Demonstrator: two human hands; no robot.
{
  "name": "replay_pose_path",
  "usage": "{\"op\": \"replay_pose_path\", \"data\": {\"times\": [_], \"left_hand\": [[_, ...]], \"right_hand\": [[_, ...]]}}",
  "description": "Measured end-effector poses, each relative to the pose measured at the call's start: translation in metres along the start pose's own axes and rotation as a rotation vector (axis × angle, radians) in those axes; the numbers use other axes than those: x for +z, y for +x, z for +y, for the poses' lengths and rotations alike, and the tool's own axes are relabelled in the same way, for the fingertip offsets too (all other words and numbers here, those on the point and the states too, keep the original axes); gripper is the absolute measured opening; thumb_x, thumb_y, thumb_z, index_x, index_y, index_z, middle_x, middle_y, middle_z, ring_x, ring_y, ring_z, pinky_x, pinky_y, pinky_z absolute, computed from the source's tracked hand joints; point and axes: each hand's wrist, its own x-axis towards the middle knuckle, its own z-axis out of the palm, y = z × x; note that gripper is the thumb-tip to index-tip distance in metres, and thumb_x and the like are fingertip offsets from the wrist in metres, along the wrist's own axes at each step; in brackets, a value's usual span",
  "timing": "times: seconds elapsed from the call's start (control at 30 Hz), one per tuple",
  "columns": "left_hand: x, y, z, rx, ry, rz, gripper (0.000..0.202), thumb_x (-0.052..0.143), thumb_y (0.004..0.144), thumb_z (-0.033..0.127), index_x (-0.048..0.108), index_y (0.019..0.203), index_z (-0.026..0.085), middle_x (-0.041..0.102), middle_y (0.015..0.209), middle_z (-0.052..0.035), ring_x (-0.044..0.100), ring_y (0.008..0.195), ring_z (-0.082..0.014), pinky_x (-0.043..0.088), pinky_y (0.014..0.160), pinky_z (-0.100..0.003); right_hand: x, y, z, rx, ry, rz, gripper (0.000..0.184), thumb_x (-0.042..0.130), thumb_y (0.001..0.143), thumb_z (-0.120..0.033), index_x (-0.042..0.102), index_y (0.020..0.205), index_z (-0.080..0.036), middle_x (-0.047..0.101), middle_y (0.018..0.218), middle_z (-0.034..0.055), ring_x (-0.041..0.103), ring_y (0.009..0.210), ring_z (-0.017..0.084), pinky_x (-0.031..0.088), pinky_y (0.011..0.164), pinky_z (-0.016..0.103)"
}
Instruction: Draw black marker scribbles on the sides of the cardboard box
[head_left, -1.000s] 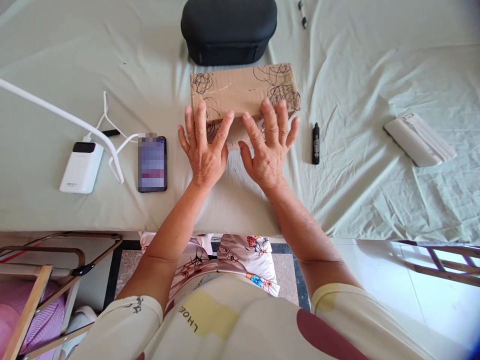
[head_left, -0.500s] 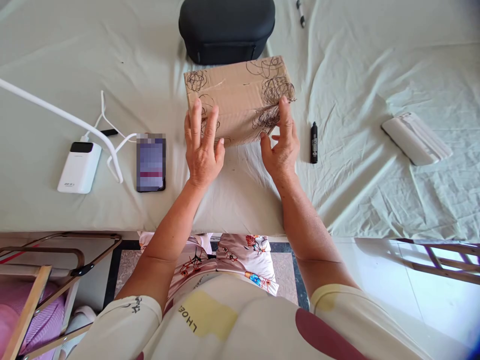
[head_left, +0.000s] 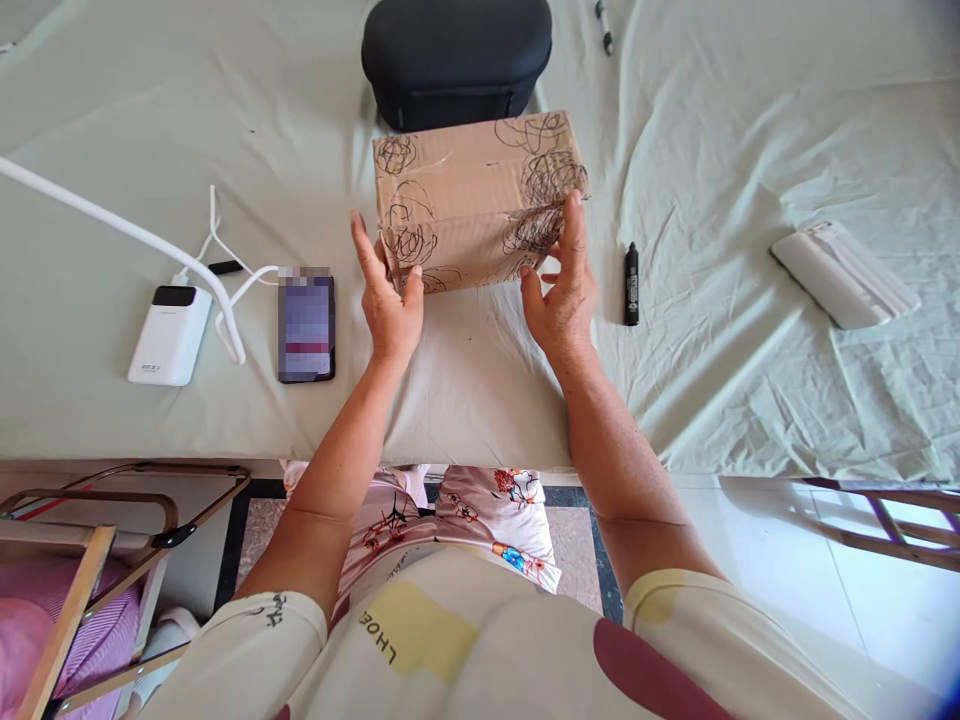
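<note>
A cardboard box (head_left: 472, 200) with black scribbles near its corners sits on the cloth in front of me, slightly turned. My left hand (head_left: 391, 305) holds its left end, thumb on the lower front corner and index finger raised along the side; the other fingers are partly hidden. At the right end, my right hand (head_left: 562, 290) grips the box with the thumb at the front and the index finger reaching up to the top edge. A black marker (head_left: 631, 285) lies capped just right of my right hand.
Behind the box stands a black hard case (head_left: 457, 60). A pen (head_left: 604, 28) lies farther back. Leftward are a phone (head_left: 307, 328), a white power bank (head_left: 169, 335) with cables and a white curved tube (head_left: 135, 225). A white packet (head_left: 846, 275) rests at right on the wrinkled tablecloth (head_left: 712, 400).
My left hand has slid from the box's front and top, where its fingers were spread, outward to the left end. My right hand stays at the right end. The box has hardly moved.
</note>
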Motion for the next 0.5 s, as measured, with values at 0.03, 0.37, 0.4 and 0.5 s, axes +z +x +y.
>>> {"op": "replay_pose_path", "data": {"times": [0.03, 0.37, 0.4, 0.5], "left_hand": [[0.001, 0.001, -0.004, -0.041, 0.014, -0.002, 0.075, 0.053, 0.104, 0.027, 0.017, 0.169, 0.031, 0.043, 0.173, -0.0074, 0.045, 0.160, -0.0205, 0.044, 0.130, -0.039], [0.001, 0.003, 0.003, -0.216, 0.431, -0.062, 0.048, 0.070, 0.089, 0.016, 0.054, 0.134, 0.014, 0.069, 0.139, -0.0227, 0.057, 0.146, -0.0405, 0.042, 0.126, -0.061], [0.000, 0.002, 0.004, -0.220, 0.468, -0.061, 0.043, 0.071, 0.088, 0.016, 0.056, 0.129, 0.014, 0.068, 0.138, -0.0233, 0.054, 0.149, -0.0418, 0.039, 0.127, -0.063], [0.000, 0.001, 0.005, -0.210, 0.513, -0.046, 0.036, 0.074, 0.087, 0.016, 0.058, 0.120, 0.016, 0.068, 0.138, -0.0224, 0.051, 0.151, -0.0425, 0.036, 0.128, -0.064]], "right_hand": [[0.000, 0.000, 0.000, 0.000, -0.005, 0.002, 0.085, 0.056, 0.095, -0.030, 0.021, 0.172, -0.038, 0.033, 0.178, -0.0006, 0.060, 0.144, 0.032, 0.067, 0.101, 0.049], [0.010, -0.005, 0.006, 0.046, 0.044, 0.043, 0.092, 0.049, 0.095, -0.027, 0.000, 0.173, -0.037, 0.052, 0.166, 0.0071, 0.069, 0.133, 0.028, 0.068, 0.089, 0.042], [0.013, -0.004, 0.011, 0.074, 0.039, 0.029, 0.094, 0.049, 0.094, -0.027, -0.002, 0.173, -0.036, 0.058, 0.160, 0.0081, 0.071, 0.129, 0.027, 0.067, 0.091, 0.043], [0.020, -0.002, 0.027, 0.137, -0.024, -0.063, 0.095, 0.053, 0.089, -0.025, 0.008, 0.172, -0.027, 0.069, 0.144, 0.0111, 0.072, 0.125, 0.030, 0.063, 0.103, 0.050]]}}
